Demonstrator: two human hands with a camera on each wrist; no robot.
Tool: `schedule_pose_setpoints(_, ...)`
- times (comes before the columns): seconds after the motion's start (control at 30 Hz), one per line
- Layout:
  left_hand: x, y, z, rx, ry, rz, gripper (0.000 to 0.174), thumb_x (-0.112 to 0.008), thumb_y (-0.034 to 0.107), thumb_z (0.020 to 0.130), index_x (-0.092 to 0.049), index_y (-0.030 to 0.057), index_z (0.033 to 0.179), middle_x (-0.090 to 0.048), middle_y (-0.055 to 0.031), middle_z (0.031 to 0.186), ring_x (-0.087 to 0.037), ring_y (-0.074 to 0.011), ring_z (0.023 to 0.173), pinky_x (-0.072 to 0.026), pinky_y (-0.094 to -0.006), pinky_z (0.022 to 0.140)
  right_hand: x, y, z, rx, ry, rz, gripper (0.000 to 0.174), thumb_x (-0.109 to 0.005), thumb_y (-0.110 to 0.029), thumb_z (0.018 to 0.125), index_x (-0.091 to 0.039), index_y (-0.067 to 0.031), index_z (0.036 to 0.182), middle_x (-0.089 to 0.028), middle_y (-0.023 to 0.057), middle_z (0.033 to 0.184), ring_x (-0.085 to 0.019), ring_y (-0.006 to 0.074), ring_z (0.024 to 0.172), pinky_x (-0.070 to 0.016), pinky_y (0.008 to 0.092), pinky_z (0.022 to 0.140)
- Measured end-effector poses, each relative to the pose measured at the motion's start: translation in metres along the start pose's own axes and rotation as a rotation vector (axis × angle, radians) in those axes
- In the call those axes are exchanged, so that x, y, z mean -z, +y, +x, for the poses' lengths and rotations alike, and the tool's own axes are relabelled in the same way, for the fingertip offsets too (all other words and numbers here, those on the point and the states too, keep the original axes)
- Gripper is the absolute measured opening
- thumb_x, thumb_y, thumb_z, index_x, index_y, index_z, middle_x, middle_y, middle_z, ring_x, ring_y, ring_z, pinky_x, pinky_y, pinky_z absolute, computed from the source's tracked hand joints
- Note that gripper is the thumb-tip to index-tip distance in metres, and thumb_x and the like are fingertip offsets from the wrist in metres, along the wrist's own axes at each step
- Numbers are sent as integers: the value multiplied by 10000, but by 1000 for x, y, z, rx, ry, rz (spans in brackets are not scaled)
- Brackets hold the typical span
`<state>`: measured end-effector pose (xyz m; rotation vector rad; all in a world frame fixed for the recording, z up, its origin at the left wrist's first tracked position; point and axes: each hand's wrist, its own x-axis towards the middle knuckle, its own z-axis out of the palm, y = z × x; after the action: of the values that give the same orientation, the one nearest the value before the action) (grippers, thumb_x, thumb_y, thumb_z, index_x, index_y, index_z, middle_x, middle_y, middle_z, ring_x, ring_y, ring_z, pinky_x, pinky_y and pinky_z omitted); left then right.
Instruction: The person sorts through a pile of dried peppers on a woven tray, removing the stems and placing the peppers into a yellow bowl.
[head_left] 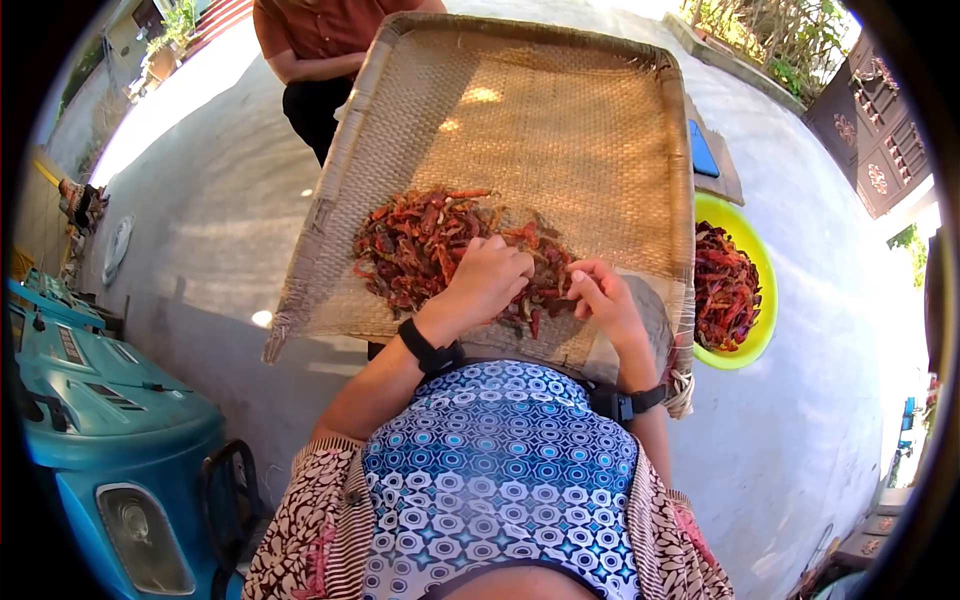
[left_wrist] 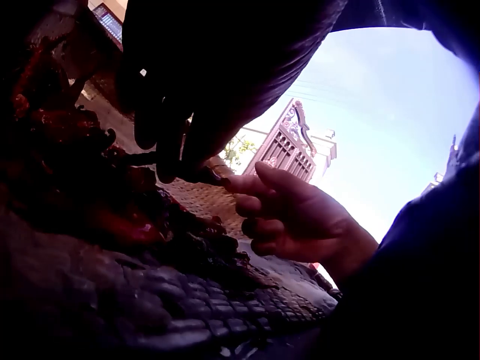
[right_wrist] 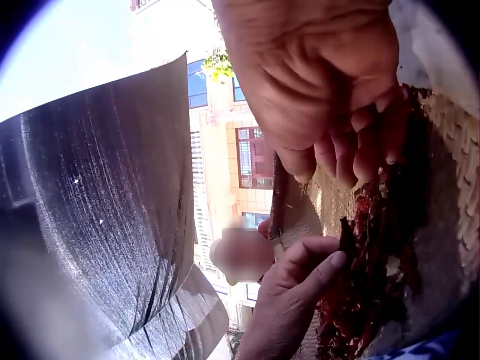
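Note:
Dried red chilies (head_left: 430,240) lie in a loose heap on a woven tray (head_left: 560,130) in front of the person. The left hand (head_left: 488,275) is over the heap, palm down, and pinches one dark dried chili (right_wrist: 346,234) between thumb and fingers. To its right, the right hand (head_left: 603,300) has bent fingers. In the left wrist view the right index fingertip (left_wrist: 229,182) meets the end of the dark chili (left_wrist: 199,175), with the thumb raised above. I cannot tell whether the right hand grips it.
A yellow-green basin (head_left: 762,290) of red chilies stands right of the tray, near a blue flat object (head_left: 703,150). Another person (head_left: 320,40) is beyond the tray's far left corner. A teal vehicle (head_left: 110,400) is at left.

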<state>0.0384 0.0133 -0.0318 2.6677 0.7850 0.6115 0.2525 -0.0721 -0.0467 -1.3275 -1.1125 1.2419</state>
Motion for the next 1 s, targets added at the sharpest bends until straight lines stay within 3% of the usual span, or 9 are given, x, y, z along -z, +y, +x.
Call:
schedule_pose_setpoints(0.2, 5, 10, 1, 55, -20, -77, 81, -674, 139, 839, -635, 107, 903, -610, -46, 900, -513, -253, 942, -359, -399, 884, -16, 0, 0, -8, -113, -225, 226, -565, -257, 980, -595, -38, 934, -584, 8, 722, -541, 64, 595, -432, 225, 541)
schedule_pose_setpoints(0.3, 1, 10, -2, 61, 25, -90, 150, -705, 172, 812, -649, 105, 934, -603, -56, 954, -505, -267, 980, -357, -402, 910, 1, -6, -7, -83, -14, -172, 238, -552, -261, 987, -590, -39, 910, -582, 3, 712, -532, 67, 580, -426, 225, 533)
schedule_pose_setpoints(0.4, 3, 11, -3, 23, -46, -94, 234, -747, 209, 766, -670, 109, 963, -593, -55, 1020, -483, -282, 1049, -341, -426, 950, 41, -4, -8, 26, 230, -8, 235, -536, -262, 995, -597, -46, 926, -578, -2, 702, -521, 78, 563, -424, 231, 533)
schedule_pose_setpoints(0.47, 2, 9, -5, -46, -153, -117, 286, -768, 227, 736, -684, 113, 985, -586, -55, 1082, -458, -292, 1121, -320, -449, 989, 58, -11, -11, 145, 522, 359, 226, -525, -261, 999, -600, -48, 1004, -585, 0, 727, -512, 89, 544, -432, 236, 539)
schedule_pose_setpoints(0.5, 1, 10, -6, -85, -150, -95, 300, -772, 230, 729, -688, 117, 993, -579, -59, 1118, -440, -299, 1155, -303, -461, 1008, 64, -17, -12, 179, 544, 615, 239, -517, -265, 1000, -588, -53, 1083, -600, 20, 800, -519, 97, 553, -442, 244, 545)
schedule_pose_setpoints(0.6, -6, 10, -12, -143, -165, -32, 335, -779, 236, 716, -695, 121, 1020, -555, -73, 1213, -389, -320, 1240, -256, -488, 1057, 58, -24, -20, 10, 525, 165, 245, -525, -268, 994, -587, -56, 1098, -596, 28, 864, -541, 102, 596, -453, 253, 570)
schedule_pose_setpoints(0.73, -12, 9, -13, -87, -193, 38, 357, -762, 216, 737, -685, 99, 1066, -542, -81, 1261, -378, -318, 1266, -242, -480, 1077, 43, 2, -18, -52, 278, -848, 335, -672, -287, 866, -592, -88, 1123, -619, 69, 992, -628, 228, 869, -493, 357, 770)
schedule_pose_setpoints(0.87, -17, 1, -14, -31, -139, 30, 355, -728, 159, 770, -661, 65, 1105, -562, -69, 1204, -435, -284, 1185, -308, -439, 1022, 19, -3, -15, -13, 234, -909, 332, -689, -281, 828, -619, -98, 1096, -616, 74, 1102, -624, 254, 970, -484, 386, 812)
schedule_pose_setpoints(1.0, -6, 7, -7, 71, -87, 115, 280, -702, 107, 782, -651, 61, 1053, -577, -52, 1067, -481, -258, 1040, -379, -396, 890, 18, 22, 6, 145, 130, -799, 264, -681, -214, 829, -631, -77, 1049, -649, 90, 1010, -643, 242, 862, -497, 364, 736)
